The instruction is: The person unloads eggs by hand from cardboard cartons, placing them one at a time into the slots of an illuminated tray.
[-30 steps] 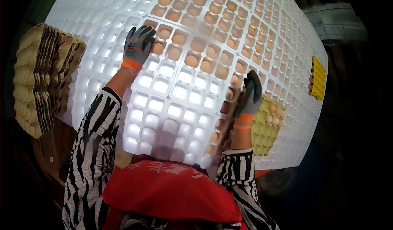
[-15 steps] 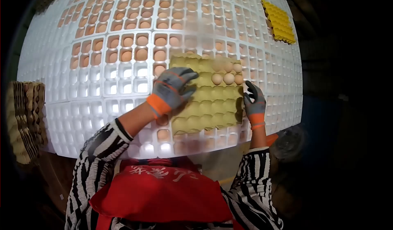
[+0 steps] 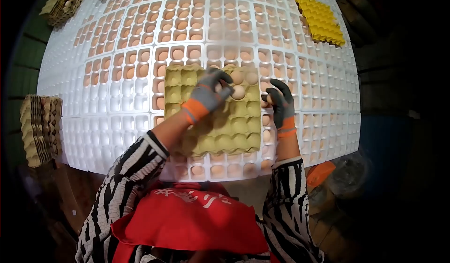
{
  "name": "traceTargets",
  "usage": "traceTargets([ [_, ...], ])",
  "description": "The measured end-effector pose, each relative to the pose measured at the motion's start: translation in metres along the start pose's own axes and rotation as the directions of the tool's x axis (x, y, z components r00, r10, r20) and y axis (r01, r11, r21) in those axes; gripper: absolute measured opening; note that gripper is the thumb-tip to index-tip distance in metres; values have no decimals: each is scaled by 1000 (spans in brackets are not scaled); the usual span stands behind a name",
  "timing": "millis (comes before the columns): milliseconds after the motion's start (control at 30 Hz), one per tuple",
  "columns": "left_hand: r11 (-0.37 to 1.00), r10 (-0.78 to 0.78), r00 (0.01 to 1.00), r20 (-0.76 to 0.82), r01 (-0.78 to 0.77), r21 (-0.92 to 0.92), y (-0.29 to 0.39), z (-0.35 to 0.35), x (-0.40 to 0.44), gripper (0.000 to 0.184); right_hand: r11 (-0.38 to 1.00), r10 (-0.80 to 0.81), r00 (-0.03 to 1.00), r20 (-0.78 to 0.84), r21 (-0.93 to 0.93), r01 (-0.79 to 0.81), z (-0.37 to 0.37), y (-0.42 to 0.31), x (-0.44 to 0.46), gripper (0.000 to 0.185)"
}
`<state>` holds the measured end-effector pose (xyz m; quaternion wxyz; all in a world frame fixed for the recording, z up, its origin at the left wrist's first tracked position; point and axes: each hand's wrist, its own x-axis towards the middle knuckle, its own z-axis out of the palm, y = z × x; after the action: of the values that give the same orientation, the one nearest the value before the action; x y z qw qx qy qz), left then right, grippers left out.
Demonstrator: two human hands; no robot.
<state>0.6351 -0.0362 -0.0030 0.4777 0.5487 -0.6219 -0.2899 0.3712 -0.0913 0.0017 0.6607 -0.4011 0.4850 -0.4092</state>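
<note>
A yellow-green pulp egg tray (image 3: 239, 134) lies across the white foam trays in front of me. Near its top right corner sit a few eggs, one (image 3: 238, 92) just beside the fingertips of my left hand. My left hand (image 3: 208, 94), in a grey glove with an orange cuff, is over the pulp tray, its fingers curled round an egg that is partly hidden and blurred. At the right edge of the tray, my right hand (image 3: 282, 104) has its gloved thumb and fingers bent about another egg (image 3: 269, 100).
White foam trays (image 3: 112, 127) cover the table, many cells holding eggs (image 3: 178, 53). Stacked pulp trays (image 3: 40, 129) stand at the left edge, with more pulp trays (image 3: 65, 3) at the far left. A yellow tray (image 3: 319, 19) lies at the far right.
The pulp tray appears further left in view, and fewer eggs show on it. My left hand has moved from its left side towards the eggs; my right hand now has an egg.
</note>
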Motion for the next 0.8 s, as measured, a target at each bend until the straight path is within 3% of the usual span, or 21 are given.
traceTargets([
  [33, 979, -141, 978, 155, 114, 170, 25, 8, 6, 31, 879, -249, 961, 119, -389, 275, 10, 1, 11, 37],
  [67, 912, 29, 981, 190, -104, 396, 27, 21, 4, 46, 546, -478, 848, 228, -679, 491, 20, 2, 23, 37],
  [133, 625, -45, 920, 389, -278, 729, 11, 50, 12, 53, 101, -465, 773, 432, -841, 531, 41, -10, 25, 40],
  [167, 720, -86, 927, 364, -194, 666, 6, 51, 12, 49, 11, -315, 838, 446, -881, 473, 46, -10, 34, 40],
  [233, 863, -172, 928, 330, -19, 505, 22, 30, 17, 43, 314, -387, 855, 345, -822, 474, 35, -8, 36, 38],
  [267, 956, -250, 922, 295, 187, 224, 17, 17, 16, 40, 454, -412, 863, 294, -754, 474, 32, -7, 39, 38],
  [300, 926, -331, 900, 284, 368, -88, 10, 0, 12, 38, 756, -415, 900, 130, -502, 421, 30, -5, 31, 35],
  [333, 773, -404, 863, 302, 499, -392, 4, -17, 8, 36, 866, -344, 931, 127, -339, 366, 13, -8, 35, 39],
  [367, 635, -421, 846, 328, 533, -559, 1, -37, 8, 39, 966, -241, 963, 122, -66, 250, 15, -17, 25, 42],
  [400, 466, -430, 828, 359, 545, -697, 1, -52, 10, 42, 972, -136, 980, 143, 212, 104, 17, -26, 15, 44],
  [467, 635, -474, 858, 195, 487, -599, 6, -64, 18, 43, 1000, -27, 969, 244, -5, 29, 15, -25, 26, 47],
  [500, 737, -519, 837, 176, 542, -404, 8, -67, 27, 43, 877, -291, 907, 305, -292, 380, 24, -17, 40, 47],
  [533, 818, -460, 866, 195, 499, -285, 3, -64, 36, 47, 561, -488, 757, 435, -508, 654, 49, -20, 44, 47],
  [567, 957, -267, 958, 102, 251, 145, -1, -58, 40, 49, 378, -401, 818, 413, -739, 558, 64, -26, 33, 50],
  [600, 831, -45, 993, 109, -24, 556, -4, -49, 42, 52, 155, -348, 828, 439, -844, 513, 77, -24, 33, 49],
  [667, 664, -226, 933, 281, -63, 745, -12, -24, 48, 46, -212, -110, 927, 358, -920, 330, 107, -30, 31, 47],
  [700, 626, -186, 928, 323, -142, 767, -15, -14, 51, 33, -151, -180, 915, 361, -929, 337, 102, -20, 34, 44],
  [733, 491, -117, 943, 310, -216, 844, -6, -7, 51, 22, -88, -248, 897, 365, -931, 354, 93, -11, 37, 42],
  [767, 462, 58, 963, 265, -261, 848, -20, -4, 44, 19, 145, -294, 910, 292, -927, 345, 94, -17, 31, 41],
  [800, 537, -35, 934, 356, -283, 795, -15, -13, 50, 18, 295, -443, 853, 277, -853, 430, 88, -17, 21, 40],
])
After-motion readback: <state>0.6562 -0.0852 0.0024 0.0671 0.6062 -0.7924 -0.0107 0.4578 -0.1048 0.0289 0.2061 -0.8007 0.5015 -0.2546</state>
